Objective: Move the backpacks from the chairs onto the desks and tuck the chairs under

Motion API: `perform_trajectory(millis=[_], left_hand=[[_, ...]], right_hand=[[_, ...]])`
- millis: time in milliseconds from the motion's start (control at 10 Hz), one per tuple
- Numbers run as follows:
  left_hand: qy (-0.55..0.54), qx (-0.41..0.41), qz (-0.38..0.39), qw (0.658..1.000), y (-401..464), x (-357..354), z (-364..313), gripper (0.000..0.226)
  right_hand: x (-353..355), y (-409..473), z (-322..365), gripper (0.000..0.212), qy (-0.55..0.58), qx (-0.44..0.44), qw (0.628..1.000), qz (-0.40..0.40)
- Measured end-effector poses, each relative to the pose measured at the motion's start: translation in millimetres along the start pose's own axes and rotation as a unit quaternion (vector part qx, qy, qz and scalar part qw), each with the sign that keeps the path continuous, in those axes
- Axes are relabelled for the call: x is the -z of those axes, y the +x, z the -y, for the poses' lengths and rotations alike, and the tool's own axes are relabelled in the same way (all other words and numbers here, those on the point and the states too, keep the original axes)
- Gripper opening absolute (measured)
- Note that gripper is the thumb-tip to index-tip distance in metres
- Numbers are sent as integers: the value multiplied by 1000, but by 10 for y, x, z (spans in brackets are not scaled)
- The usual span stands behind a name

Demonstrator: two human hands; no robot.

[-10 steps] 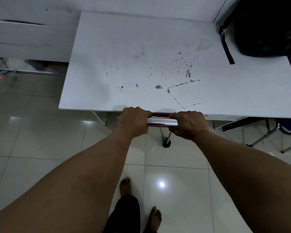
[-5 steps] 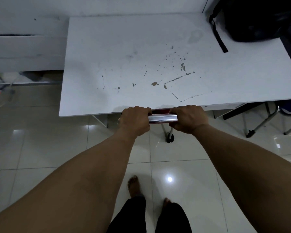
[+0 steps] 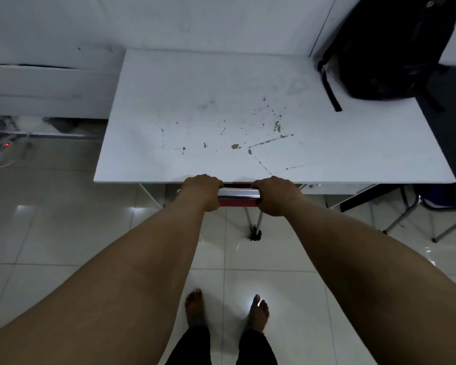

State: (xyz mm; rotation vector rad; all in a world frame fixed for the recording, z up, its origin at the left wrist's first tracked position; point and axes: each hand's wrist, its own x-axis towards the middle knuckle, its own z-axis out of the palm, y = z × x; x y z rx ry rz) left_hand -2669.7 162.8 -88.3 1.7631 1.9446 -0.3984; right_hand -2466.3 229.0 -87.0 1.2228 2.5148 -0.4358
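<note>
A white desk (image 3: 221,106) with chipped paint fills the middle of the view. A black backpack (image 3: 387,48) lies on its far right corner, one strap hanging toward me. Under the desk's front edge sits a chair (image 3: 238,197) with a chrome top bar and a red back; most of it is hidden by the desktop. My left hand (image 3: 202,189) and my right hand (image 3: 277,193) both grip that chrome bar, one at each end.
A second chair's metal legs (image 3: 411,219) show under the desk at the right. A power strip with a red light (image 3: 7,146) and cables lie on the tiled floor at the left. My bare feet (image 3: 195,308) stand on the tiles below.
The view has tilted and my feet now stand side by side. Both hands keep their grip on the chair bar at the desk's front edge.
</note>
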Motion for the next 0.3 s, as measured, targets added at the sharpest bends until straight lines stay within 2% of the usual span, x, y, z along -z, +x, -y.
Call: perform_trajectory(millis=[100, 200, 300], left_hand=[[16, 8, 36, 999, -69, 128, -13, 43], [9, 34, 54, 998, -223, 373, -30, 46], [-41, 74, 43, 996, -320, 684, -5, 48]], right_hand=[[168, -20, 44, 30, 20, -3, 997, 77], [428, -69, 127, 29, -17, -16, 992, 125], [726, -57, 162, 39, -40, -43, 991, 124]])
